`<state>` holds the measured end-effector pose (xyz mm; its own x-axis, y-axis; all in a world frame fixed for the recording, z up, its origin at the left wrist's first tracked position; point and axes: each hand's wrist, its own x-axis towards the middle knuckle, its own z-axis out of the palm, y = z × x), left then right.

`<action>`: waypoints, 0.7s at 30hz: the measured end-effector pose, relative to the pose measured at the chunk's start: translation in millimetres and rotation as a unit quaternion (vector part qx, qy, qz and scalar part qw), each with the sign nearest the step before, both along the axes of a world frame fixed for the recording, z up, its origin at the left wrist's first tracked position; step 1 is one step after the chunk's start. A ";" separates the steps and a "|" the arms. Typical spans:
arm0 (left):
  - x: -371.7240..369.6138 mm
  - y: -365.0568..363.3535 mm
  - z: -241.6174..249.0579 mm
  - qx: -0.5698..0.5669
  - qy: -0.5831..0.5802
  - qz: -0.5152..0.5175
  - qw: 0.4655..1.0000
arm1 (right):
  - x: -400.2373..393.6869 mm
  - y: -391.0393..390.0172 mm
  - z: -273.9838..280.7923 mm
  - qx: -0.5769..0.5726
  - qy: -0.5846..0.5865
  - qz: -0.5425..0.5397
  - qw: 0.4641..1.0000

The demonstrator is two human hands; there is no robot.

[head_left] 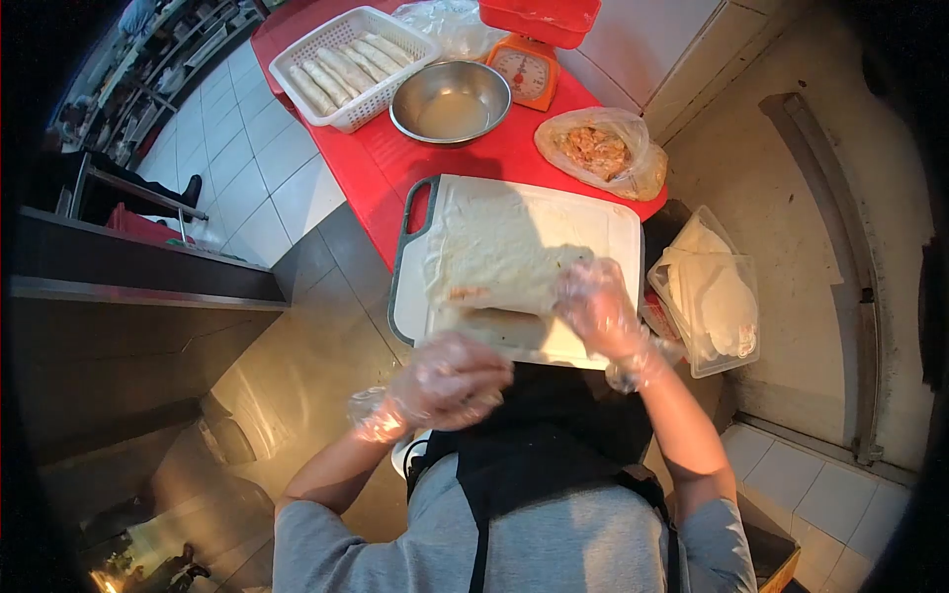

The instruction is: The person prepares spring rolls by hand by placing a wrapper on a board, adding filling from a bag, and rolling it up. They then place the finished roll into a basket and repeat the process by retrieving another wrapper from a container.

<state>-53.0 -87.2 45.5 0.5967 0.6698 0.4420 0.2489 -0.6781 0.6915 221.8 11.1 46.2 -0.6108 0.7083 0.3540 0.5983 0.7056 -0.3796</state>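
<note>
A thin, pale wrapper sheet [494,232] lies on a white cutting board [611,212] with a dark rim and handle. Its near edge is folded over, and a little orange-brown filling [469,294] shows at the fold. Through a clear plastic glove, my right hand [599,308] pinches the right end of the folded wrapper. My left hand [453,381], gloved too, hovers at the board's near left edge, apart from the sheet. Its fingers are curled together, and whatever may be between them is hidden.
On the red table [366,168] stand a white basket [351,114] of rolled wrappers, a metal bowl [451,104] with liquid, an orange scale [524,71] and a bag of orange filling [598,150]. A plastic container of pale sheets [714,296] sits at the right.
</note>
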 end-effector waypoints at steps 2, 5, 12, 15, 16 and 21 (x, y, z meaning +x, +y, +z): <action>21.8 4.3 -5.1 -0.009 0.022 -0.058 0.998 | 5.9 34.9 -16.9 -0.037 0.009 0.012 0.999; 40.5 29.0 -15.9 0.089 0.158 -0.039 0.983 | -0.4 77.3 0.7 -0.266 -0.007 -0.018 0.964; 37.4 83.1 -30.7 0.121 0.239 0.135 0.954 | -11.8 85.5 -16.8 0.015 0.016 -0.038 0.999; 33.5 93.0 -27.1 0.110 0.214 0.166 0.956 | -15.5 63.3 -22.6 -0.007 0.075 0.031 0.997; 33.3 93.9 -26.8 0.093 0.203 0.176 0.959 | -13.1 55.7 -27.3 -0.015 0.059 0.034 0.998; 29.5 85.1 -14.9 0.083 0.257 0.167 0.948 | -10.2 22.6 -9.2 -0.119 0.003 0.001 0.993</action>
